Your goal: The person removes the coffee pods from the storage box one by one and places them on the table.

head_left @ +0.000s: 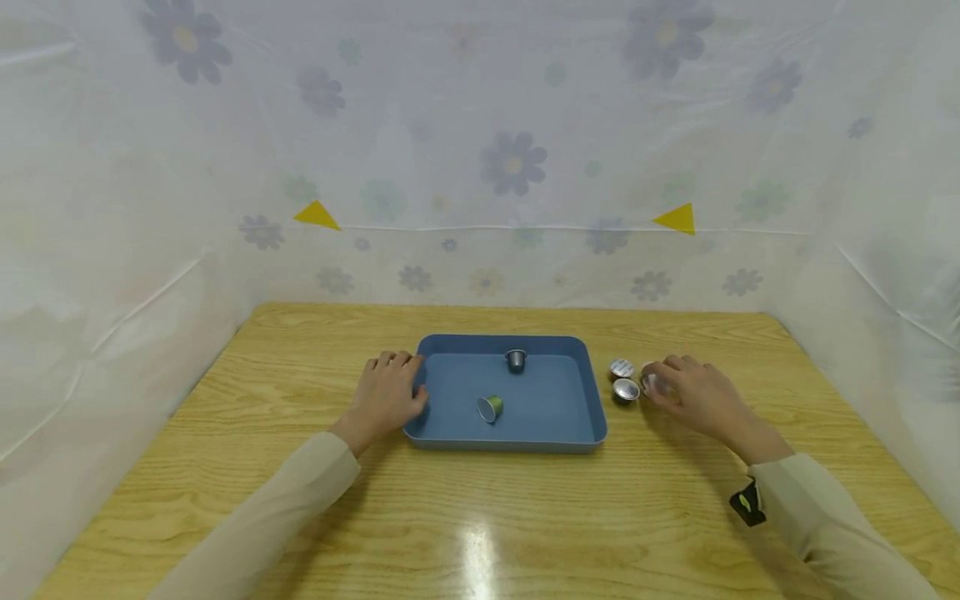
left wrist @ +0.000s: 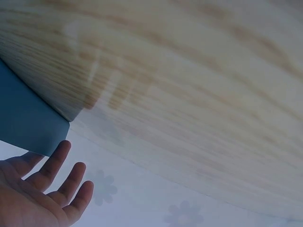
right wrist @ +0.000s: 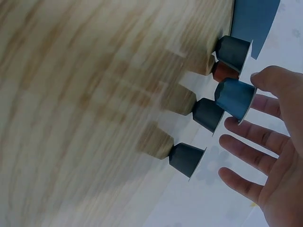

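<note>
Where flowered sheeting [head_left: 420,133] backs a woodgrain table [head_left: 375,500], a tray [head_left: 543,417] rests.

the camera on my head looks forward and down, far enough back to take in the whole tray [head_left: 547,408], my left hand [head_left: 384,393], my right hand [head_left: 696,396] and the flowered sheet [head_left: 420,108] behind the table [head_left: 420,517]. my left wrist's view is low and close, facing past that hand along the tabletop toward the sheet, with the table uppermost; it shares the tray's left end with the head view. my right wrist's view, tipped sideways, shows the pods [right wrist: 187,160] closely from the side, while my head camera sees some from above. both wrist views catch part of the tray.
</note>
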{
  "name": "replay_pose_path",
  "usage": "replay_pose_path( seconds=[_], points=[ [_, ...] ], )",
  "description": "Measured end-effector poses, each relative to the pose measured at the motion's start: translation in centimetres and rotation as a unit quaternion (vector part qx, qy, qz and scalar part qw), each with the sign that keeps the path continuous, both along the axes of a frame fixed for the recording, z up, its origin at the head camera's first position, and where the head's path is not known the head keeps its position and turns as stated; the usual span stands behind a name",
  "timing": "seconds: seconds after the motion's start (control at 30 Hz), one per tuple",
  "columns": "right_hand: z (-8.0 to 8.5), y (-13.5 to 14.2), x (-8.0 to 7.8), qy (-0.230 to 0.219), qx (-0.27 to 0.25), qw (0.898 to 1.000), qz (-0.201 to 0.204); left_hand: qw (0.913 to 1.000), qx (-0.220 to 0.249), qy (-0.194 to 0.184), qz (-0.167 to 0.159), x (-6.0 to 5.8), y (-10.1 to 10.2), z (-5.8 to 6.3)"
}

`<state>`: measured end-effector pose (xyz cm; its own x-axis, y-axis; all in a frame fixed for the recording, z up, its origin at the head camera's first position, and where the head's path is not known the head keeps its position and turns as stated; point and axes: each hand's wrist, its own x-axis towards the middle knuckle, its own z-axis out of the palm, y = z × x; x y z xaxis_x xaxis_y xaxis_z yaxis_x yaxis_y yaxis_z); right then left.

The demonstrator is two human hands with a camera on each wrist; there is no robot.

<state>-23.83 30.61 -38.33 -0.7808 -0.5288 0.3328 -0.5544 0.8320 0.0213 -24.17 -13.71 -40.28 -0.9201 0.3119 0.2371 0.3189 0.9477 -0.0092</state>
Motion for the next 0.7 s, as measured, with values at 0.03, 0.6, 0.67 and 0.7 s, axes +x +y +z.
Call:
replay_pose_path(
  seconds=[0.03, 0.6, 0.67, 0.7],
  points=[
    [-0.06, 0.02, 0.00, -0.001, 0.002, 1.000, -0.001, 1.0000, 0.000, 0.000, 0.000, 0.00, 0.01, 0.01],
    [-0.83, 0.26, 0.14, 0.004, 0.026, 1.000, -0.009, 1.0000, 0.003, 0.004, -0.001, -0.03, -0.08, -0.10],
    [-0.86, 0.25, 0.13, 0.001, 0.026, 1.000, -0.011, 1.0000, 0.003, 0.006, -0.002, -0.04, -0.08, -0.10],
    [-0.88, 0.24, 0.12, 0.001, 0.026, 1.000, -0.012, 1.0000, 0.002, 0.007, -0.002, -0.03, -0.08, -0.10]
  ],
)
